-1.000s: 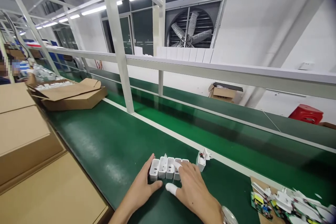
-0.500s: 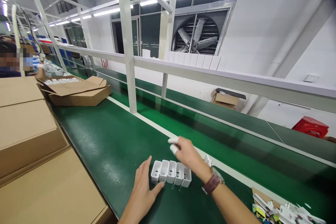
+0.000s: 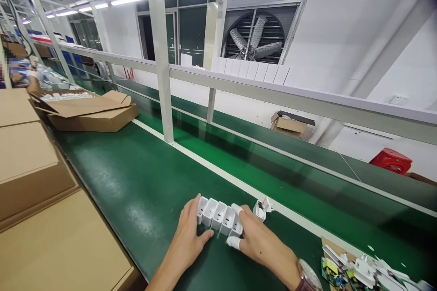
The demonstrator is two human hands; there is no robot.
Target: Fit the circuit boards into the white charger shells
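Several white plastic charger housings (image 3: 218, 216) stand side by side in a row on the green belt, their open tops facing up and small slots visible inside. My left hand (image 3: 189, 229) cups the left end, fingers along its side and thumb at the front. At the other end, my right hand (image 3: 254, 234) grips the last housing between thumb and forefinger, both wearing white finger covers. Just beyond it sits another white housing (image 3: 260, 210) with a plug part (image 3: 266, 204) and inner wiring showing at its top.
Loose circuit boards and white plug parts (image 3: 365, 270) lie on cardboard at lower right. Brown cartons (image 3: 61, 236) line the left edge. An open carton (image 3: 92, 118) sits farther along the belt. A white post (image 3: 160, 54) rises at the belt's far side.
My right hand has come down from above the row onto its right-hand housing. My left hand has closed in against the left end. The view has shifted slightly.
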